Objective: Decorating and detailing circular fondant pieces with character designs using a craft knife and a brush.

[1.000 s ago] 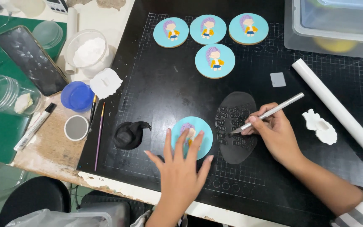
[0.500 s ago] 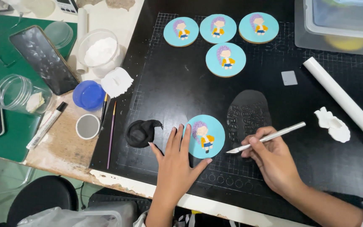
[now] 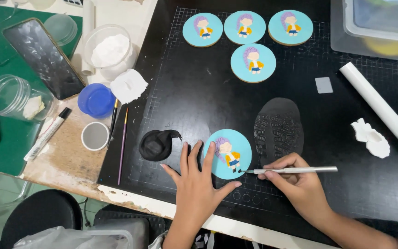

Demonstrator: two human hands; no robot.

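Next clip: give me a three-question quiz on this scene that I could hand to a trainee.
1. True or false: the left hand lies flat with fingers on the near cookie.
2. How many decorated cookies lie at the far side of the black mat? A two, B four, C six.
3. What does the right hand hold?

Key:
1. True.
2. B: four finished cookies.
3. A thin silver tool, its tip at the near cookie's edge.

Decorated cookie (image 3: 229,153): on cutting mat (image 3: 199,97), right of fondant lump (image 3: 156,145).
Embossed fondant oval (image 3: 278,129): just right of cookie.
Four cookies (image 3: 252,62): behind.
Rolling pin (image 3: 379,106): far right.
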